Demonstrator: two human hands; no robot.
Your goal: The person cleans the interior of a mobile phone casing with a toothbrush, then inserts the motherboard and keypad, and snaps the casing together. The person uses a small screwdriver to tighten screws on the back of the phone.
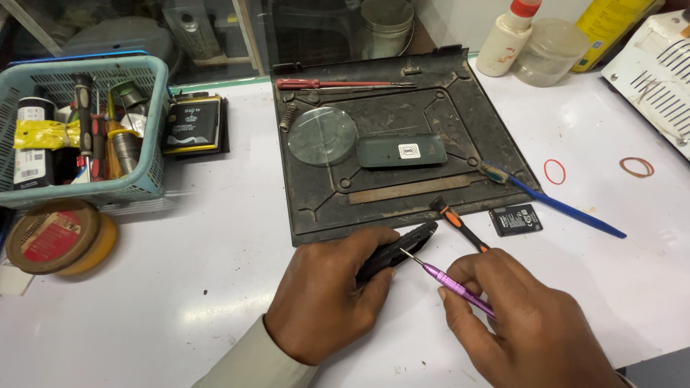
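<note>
**Screwdriver tip set to the edge of a small black device**

At the far left we see a teal basket [147,126] full of tools, with rolls of tape [57,236] near it and a dark battery pack [192,126] just right of it. In the middle of the white table [180,287] lies a dark metal tray [460,115] carrying a red screwdriver [338,84], a round lens [322,136] and a dark flat phone-like slab [400,151].

Near us, our left hand [330,291] is clenched around a small black device [402,246], holding it on its side just at the tray's near edge. Our right hand [528,323] pinches a purple screwdriver [449,280] in its fingers, the thin tip touching the device's upper edge. An orange-handled tool [460,224] lies just beyond, and a small black battery [516,220] and a blue toothbrush [553,201] sit further right.

We judge the step to be working a screw or seam on the device. The next move calls for a steady left grip and the tip seated squarely before any turning.
</note>
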